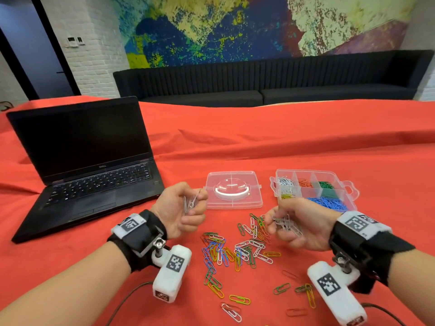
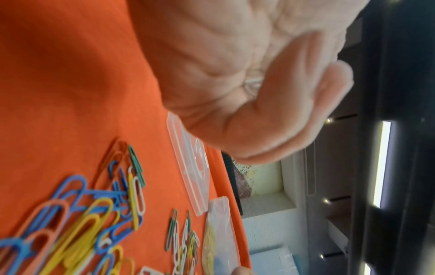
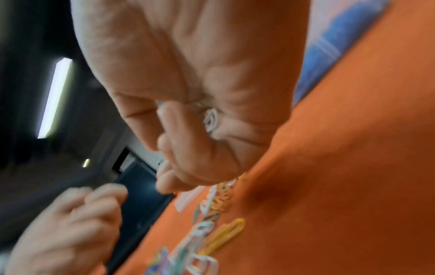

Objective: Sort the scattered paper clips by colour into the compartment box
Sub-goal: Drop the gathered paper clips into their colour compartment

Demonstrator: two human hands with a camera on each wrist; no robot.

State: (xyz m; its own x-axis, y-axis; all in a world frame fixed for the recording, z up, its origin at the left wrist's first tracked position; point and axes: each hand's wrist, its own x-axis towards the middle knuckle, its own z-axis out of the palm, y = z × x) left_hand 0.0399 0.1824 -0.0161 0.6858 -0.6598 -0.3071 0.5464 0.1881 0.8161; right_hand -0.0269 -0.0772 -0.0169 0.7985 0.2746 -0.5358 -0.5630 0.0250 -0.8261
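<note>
Scattered paper clips (image 1: pixel 237 250) of mixed colours lie on the red cloth between my hands. My left hand (image 1: pixel 186 208) is raised above the cloth, fingers curled round a few white clips (image 1: pixel 191 202); their ends show in the left wrist view (image 2: pixel 253 86). My right hand (image 1: pixel 294 223) grips a bunch of white clips (image 1: pixel 287 224), seen in the right wrist view (image 3: pixel 212 121). The clear compartment box (image 1: pixel 315 190) stands behind the right hand, holding white, yellow, red, green and blue clips in separate compartments.
The box's clear lid (image 1: pixel 233 191) lies flat behind the pile, left of the box. An open black laptop (image 1: pixel 87 165) sits at the left. A red cloth (image 1: pixel 306 142) covers the table. Loose clips (image 1: pixel 237 300) reach towards the near edge.
</note>
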